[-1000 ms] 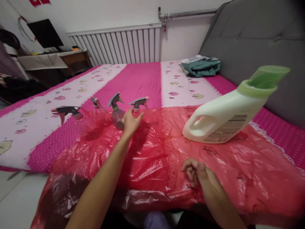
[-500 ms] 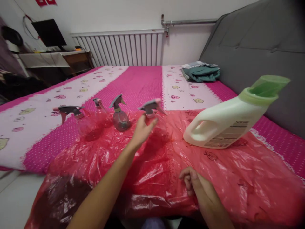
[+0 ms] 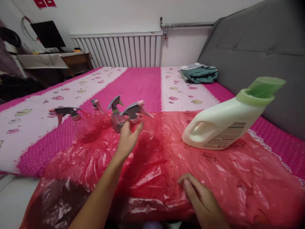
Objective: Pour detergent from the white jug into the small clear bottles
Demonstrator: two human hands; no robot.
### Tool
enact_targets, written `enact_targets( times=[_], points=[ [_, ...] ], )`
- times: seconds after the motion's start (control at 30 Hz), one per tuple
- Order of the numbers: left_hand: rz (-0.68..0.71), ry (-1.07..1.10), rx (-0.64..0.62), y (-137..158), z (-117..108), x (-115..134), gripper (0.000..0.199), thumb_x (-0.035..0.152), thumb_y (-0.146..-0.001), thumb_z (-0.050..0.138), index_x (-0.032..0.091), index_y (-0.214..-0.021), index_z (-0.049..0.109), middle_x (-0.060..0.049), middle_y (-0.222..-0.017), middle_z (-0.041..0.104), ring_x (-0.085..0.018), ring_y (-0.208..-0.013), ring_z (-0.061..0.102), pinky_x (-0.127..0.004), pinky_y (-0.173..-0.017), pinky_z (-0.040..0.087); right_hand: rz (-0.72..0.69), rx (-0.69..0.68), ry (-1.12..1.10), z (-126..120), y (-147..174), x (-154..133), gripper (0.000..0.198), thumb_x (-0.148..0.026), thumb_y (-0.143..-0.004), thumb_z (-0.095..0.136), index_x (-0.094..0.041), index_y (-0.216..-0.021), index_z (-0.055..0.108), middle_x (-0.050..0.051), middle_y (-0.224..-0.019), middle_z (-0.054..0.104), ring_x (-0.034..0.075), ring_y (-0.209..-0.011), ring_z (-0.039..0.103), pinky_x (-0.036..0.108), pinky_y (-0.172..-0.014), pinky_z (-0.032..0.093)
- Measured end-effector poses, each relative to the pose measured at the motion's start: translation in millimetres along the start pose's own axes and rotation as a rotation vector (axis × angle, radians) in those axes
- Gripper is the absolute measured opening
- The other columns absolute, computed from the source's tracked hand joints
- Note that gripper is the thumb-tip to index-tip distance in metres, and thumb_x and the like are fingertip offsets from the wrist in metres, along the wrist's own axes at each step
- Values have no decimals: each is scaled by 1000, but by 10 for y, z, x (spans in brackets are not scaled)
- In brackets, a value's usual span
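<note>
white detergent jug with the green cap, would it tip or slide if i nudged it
The white detergent jug already leans toward its green cap, so it probably topples easily. It sits on crinkled red plastic sheet over soft bedding, so it may slide. Weight unclear.

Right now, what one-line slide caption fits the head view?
Left hand holds a clear spray bottle over red plastic sheet; right hand rests near a white detergent jug.

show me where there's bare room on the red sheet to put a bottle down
Free: the red sheet between the left hand and the jug, and the stretch right of the right hand below the jug. Crowded: the far left, where the spray bottles cluster by the held bottle.
</note>
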State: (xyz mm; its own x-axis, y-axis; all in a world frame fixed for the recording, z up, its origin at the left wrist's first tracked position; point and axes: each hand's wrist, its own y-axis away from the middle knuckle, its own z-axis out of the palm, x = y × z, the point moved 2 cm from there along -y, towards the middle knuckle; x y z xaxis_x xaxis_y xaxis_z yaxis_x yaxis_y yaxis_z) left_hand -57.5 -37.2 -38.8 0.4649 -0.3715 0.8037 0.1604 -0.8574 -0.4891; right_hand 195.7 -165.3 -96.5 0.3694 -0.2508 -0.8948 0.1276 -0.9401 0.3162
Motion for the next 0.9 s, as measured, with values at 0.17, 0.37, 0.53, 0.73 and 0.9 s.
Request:
enact_targets(
  times=[0.17,0.37,0.53,0.73,0.9],
  points=[
    [159,-334,-144,395,-264,204,20,29,-95,62,22,-114,62,-9,-115,69,-29,-111,63,-48,-100,50,-281,210,172,8,-137,64,66,-65,-88,50,-18,-134,47,3,-105,57,-5,-82,56,2,-78,49],
    [525,-764,-341,940,123,275,34,8,-93,54,15,-125,62,-14,-122,71,-34,-119,63,-53,-104,51,-814,563,682,122,-191,-308,81,-71,-81,58,-30,-148,38,-3,-136,54,3,-122,57,14,-95,56],
    [533,-752,-344,1024,214,241,32,12,-95,55,11,-127,59,-16,-127,70,-32,-119,66,-49,-106,53,-422,206,479,280,-428,-208,54,-73,-87,46,-39,-126,63,-8,-126,61,9,-114,62,28,-101,54],
    [495,-802,-402,1018,-23,61,57,19,-86,69,18,-140,51,-15,-142,63,-37,-134,56,-63,-116,41,-218,20,248,332,-500,-196,67,-76,-88,34,-25,-116,67,0,-118,62,6,-106,60,18,-97,46],
    [438,-759,-365,1011,-15,-125,62,1,-80,55,15,-140,51,-16,-140,63,-35,-135,56,-55,-114,47,-528,204,398,402,-461,-342,40,-49,-97,42,-21,-103,69,-4,-100,65,-2,-88,59,9,-80,41]
  ],
)
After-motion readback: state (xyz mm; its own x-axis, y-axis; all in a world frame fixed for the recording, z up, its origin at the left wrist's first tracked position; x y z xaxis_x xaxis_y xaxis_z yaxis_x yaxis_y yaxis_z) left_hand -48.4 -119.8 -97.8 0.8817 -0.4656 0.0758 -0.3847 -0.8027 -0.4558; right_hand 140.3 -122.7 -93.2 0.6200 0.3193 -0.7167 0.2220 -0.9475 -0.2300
